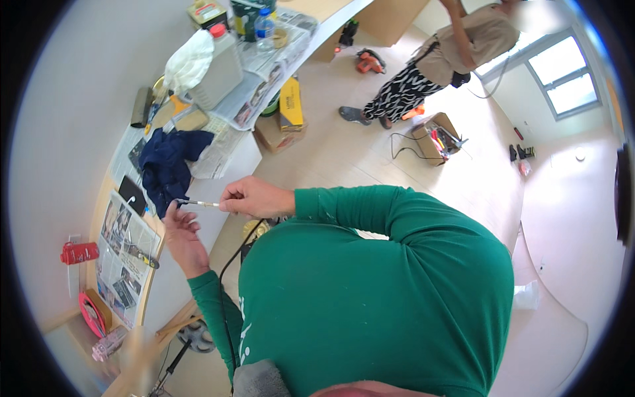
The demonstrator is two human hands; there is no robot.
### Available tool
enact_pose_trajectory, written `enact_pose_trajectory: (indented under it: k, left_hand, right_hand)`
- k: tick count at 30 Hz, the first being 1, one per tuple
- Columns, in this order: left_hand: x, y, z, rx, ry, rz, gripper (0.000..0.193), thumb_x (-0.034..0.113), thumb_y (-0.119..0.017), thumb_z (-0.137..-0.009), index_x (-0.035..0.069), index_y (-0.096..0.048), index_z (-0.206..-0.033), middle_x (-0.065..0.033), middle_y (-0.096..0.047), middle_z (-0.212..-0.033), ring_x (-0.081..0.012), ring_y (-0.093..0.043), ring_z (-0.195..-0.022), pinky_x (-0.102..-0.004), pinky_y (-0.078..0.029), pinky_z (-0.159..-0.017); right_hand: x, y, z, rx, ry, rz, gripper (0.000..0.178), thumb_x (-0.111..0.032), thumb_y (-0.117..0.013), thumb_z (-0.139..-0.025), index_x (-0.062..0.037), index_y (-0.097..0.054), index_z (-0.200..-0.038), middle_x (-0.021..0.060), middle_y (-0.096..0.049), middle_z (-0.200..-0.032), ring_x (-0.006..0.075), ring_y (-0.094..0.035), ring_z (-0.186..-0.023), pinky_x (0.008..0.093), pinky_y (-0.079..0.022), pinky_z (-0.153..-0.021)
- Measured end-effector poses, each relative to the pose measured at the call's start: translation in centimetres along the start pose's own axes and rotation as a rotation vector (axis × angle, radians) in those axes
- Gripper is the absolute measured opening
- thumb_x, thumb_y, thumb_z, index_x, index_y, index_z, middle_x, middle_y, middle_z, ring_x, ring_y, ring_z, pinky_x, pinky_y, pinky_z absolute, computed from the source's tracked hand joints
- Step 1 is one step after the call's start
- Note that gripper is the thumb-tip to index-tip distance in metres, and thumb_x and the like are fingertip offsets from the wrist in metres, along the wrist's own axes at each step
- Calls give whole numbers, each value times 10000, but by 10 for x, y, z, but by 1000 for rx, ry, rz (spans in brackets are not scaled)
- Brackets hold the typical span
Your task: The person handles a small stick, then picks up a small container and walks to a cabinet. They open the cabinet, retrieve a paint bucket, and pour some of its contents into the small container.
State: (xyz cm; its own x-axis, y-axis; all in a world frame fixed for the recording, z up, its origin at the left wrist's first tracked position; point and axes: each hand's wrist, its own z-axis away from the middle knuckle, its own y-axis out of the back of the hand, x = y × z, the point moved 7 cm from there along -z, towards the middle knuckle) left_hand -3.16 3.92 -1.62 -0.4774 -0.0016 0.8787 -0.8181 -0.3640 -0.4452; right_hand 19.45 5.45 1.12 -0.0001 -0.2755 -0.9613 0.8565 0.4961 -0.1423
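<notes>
My right hand is closed around one end of a slim, pale-handled tool with a narrow, darker tip pointing left. Whether it is a small brush or another hand tool is too small to tell. At that tip is my left hand, its fingers half bent and apart, a fingertip at or touching the end. Just beyond it lies a crumpled navy cloth on the workbench. A dark flat piece and newspaper sheets lie beside the left hand.
A jug with a red cap, a water bottle and brushes stand or lie on the far bench. A red can is at far left. Beyond stand a person and a toolbox-like carton, with a power saw on the floor.
</notes>
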Motion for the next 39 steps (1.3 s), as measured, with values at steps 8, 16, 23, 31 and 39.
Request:
enact_pose_trajectory:
  k: [8, 16, 23, 31, 39]
  left_hand:
    - [-32, -67, 66, -160, 100, 66, 351, 248, -597, -1091, -12, -634, -1325, -47, -676, -1109, -94, -600, -795, -225, -436, -579]
    - [-70, -136, 86, -300, 94, 9, 277, 210, -642, -1065, -3, -656, -1242, -31, -678, -1028, -85, -591, -754, -226, -429, -581]
    - [-117, -246, 100, -358, 204, 62, 204, 164, -683, -1027, 22, -669, -1173, -9, -663, -974, -92, -580, -739, -242, -418, -596]
    - [-178, -358, 113, -488, 309, 181, 183, 214, -678, -1040, 39, -667, -1094, -8, -653, -877, -92, -580, -746, -239, -411, -596]
    - [-197, -397, 58, -311, 286, 226, 223, 261, -629, -1071, 48, -670, -1125, 4, -662, -949, -86, -568, -766, -234, -436, -639]
  right_hand:
    - [13, 15, 83, 3, 12, -22, 322, -277, -584, -1078, -4, -748, -1119, -15, -611, -766, 57, -512, -656, 257, -438, -591]
    - [13, 77, 120, -39, 23, -84, 317, -282, -577, -1080, -15, -734, -1146, -20, -596, -792, 57, -497, -654, 243, -428, -598]
    - [2, 185, 174, 42, 22, -10, 303, -287, -586, -1085, -32, -741, -1136, -54, -558, -769, 33, -438, -632, 226, -372, -560]
    - [1, 287, 220, 66, -30, -176, 294, -295, -609, -1080, -30, -738, -1081, -44, -537, -740, 41, -420, -596, 232, -337, -525]
    - [-5, 359, 224, 93, -15, -126, 296, -286, -607, -1079, -21, -737, -1053, -43, -541, -727, 44, -429, -588, 239, -344, -519]
